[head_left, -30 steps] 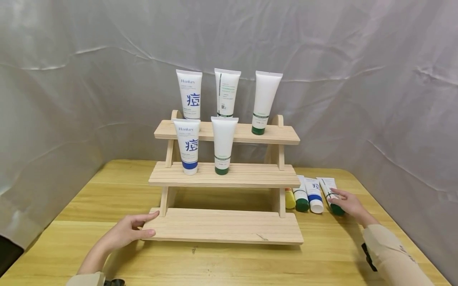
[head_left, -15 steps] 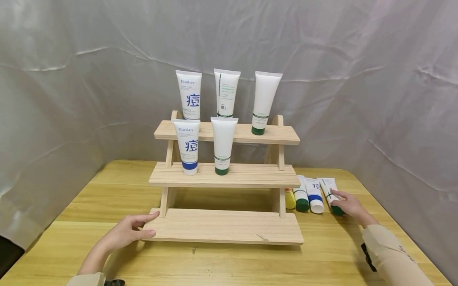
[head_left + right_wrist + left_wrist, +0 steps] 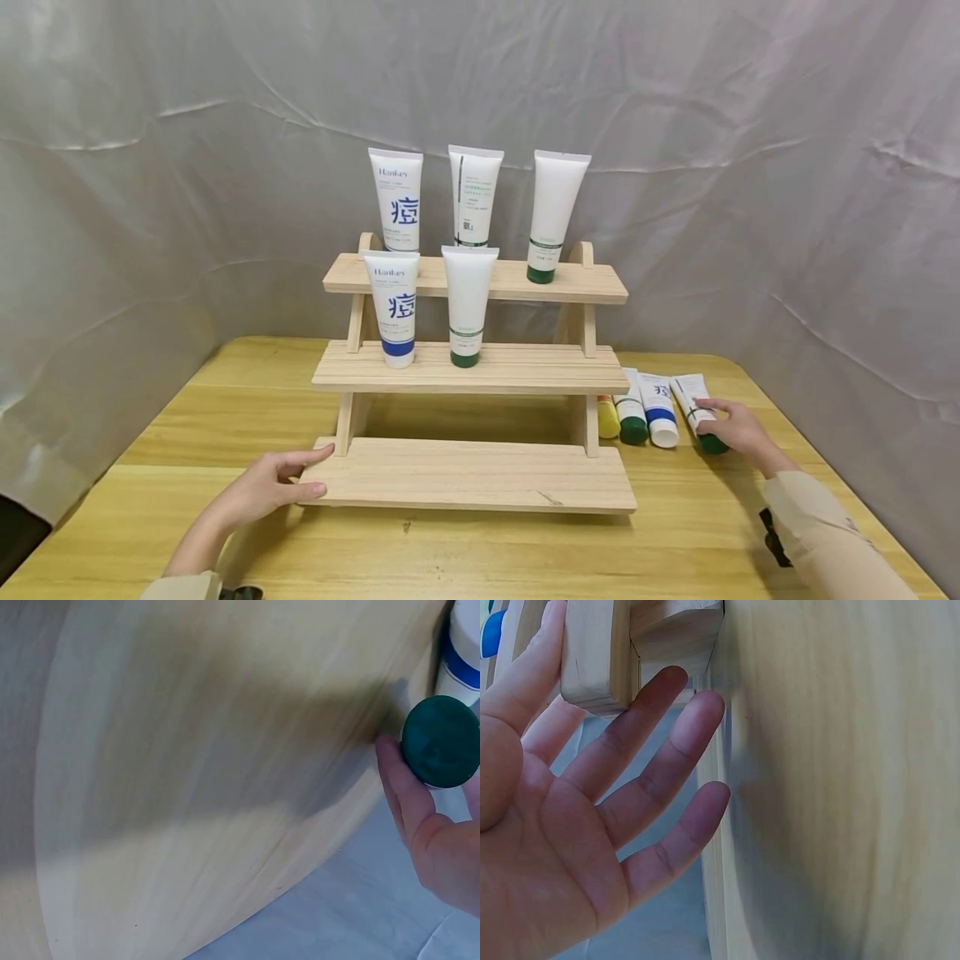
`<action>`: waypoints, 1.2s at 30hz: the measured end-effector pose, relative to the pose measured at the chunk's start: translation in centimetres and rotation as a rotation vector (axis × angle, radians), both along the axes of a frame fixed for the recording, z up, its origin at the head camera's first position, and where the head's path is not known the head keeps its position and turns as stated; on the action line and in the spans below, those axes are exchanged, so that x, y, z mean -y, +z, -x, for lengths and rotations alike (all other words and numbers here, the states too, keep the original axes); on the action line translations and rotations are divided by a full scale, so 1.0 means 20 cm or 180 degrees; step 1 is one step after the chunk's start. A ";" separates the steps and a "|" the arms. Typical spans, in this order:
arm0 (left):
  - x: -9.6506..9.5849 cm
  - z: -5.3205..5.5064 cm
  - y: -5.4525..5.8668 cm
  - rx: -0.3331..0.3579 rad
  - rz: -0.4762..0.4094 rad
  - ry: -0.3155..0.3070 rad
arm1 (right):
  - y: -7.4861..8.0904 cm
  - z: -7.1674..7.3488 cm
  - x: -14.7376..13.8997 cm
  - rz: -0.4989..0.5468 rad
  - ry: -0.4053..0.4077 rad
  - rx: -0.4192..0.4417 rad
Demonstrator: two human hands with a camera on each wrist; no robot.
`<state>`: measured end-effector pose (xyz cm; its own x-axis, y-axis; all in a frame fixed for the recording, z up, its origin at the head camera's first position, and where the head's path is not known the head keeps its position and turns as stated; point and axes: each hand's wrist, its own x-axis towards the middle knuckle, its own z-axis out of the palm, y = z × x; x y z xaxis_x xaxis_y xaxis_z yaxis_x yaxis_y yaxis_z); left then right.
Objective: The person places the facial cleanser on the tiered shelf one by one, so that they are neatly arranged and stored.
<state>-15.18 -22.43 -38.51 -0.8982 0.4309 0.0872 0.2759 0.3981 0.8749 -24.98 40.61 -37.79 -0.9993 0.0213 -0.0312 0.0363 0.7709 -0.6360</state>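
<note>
Head view: the left hand gripped the left end of a wooden stand between thumb and forefinger; the right hand was curled round a green-capped tube, right of a blue-banded tube lying on the table.

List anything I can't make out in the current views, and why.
Yellow item: head view, largely behind the rack.
Back middle tube: head view, cap hidden by front middle tube.
Front left tube: head view, small print too tiny to read.
Held tube: right wrist view, body mostly behind its cap.
Right hand: right wrist view, cut off by the right edge.
</note>
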 end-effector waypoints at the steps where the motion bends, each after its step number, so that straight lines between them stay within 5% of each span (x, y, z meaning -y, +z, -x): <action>1: 0.00 0.00 0.00 -0.0001 -0.0007 -0.0001 | 0.00 0.00 0.00 0.0039 0.0004 0.0012; 9: 0.00 0.00 0.00 0.0003 -0.0020 -0.0006 | 0.02 -0.02 -0.04 0.0423 0.0224 0.0167; 21: 0.00 0.01 0.00 0.0000 -0.0008 -0.0009 | 0.08 -0.06 -0.07 0.1599 0.0216 0.0529; 27: 0.00 0.01 0.00 -0.0002 -0.0045 -0.0027 | 0.12 -0.07 -0.02 0.2255 0.0293 0.0281; 36: 0.00 0.01 -0.01 -0.0004 -0.0092 -0.0064 | 0.19 -0.12 0.09 0.2925 0.0629 -0.0448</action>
